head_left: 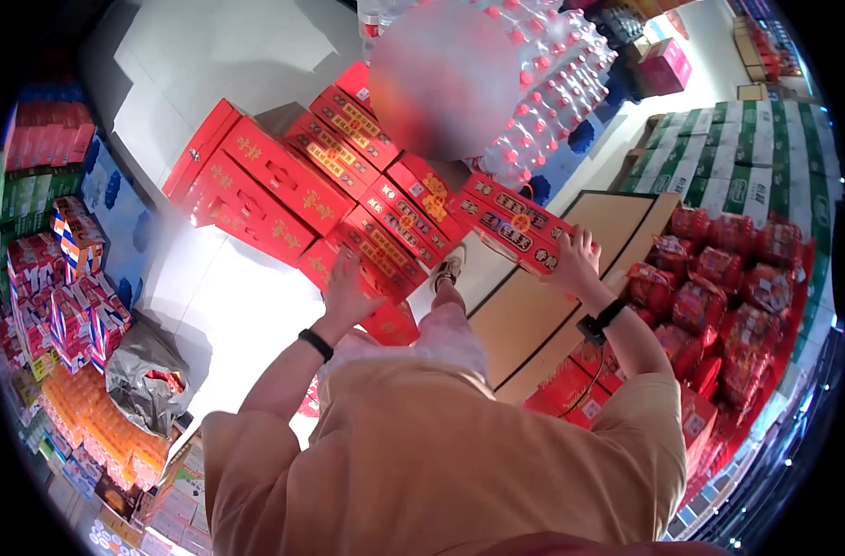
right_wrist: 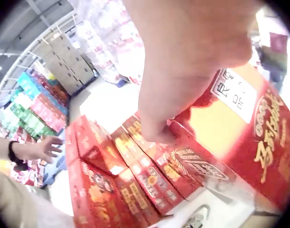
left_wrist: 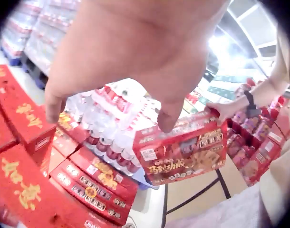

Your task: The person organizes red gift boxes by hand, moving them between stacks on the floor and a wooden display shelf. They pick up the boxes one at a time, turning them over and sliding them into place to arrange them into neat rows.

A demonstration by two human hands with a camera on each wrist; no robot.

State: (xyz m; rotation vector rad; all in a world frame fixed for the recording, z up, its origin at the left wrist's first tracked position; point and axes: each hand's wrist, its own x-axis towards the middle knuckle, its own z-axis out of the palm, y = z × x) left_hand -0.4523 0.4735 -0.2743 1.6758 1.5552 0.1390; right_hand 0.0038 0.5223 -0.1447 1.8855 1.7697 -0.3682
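My right hand (head_left: 578,264) grips the end of a red gift box (head_left: 515,222) with gold lettering, held out to the right of a group of similar boxes. In the right wrist view the thumb of the right hand (right_wrist: 183,71) lies against the edge of that red box (right_wrist: 240,137). Over the near part of the grouped red boxes (head_left: 376,250) is my left hand (head_left: 350,295), fingers spread and holding nothing. The left wrist view shows the left hand (left_wrist: 135,52) above, with the held box (left_wrist: 183,152) beyond its thumb.
Larger red boxes (head_left: 256,195) stand at the left. Packs of bottled drinks (head_left: 552,102) are stacked ahead. Cardboard cartons (head_left: 524,324) and red-wrapped packages (head_left: 710,278) are on the right. A grey plastic bag (head_left: 145,375) lies at left. One shoe (head_left: 448,267) shows beside the boxes.
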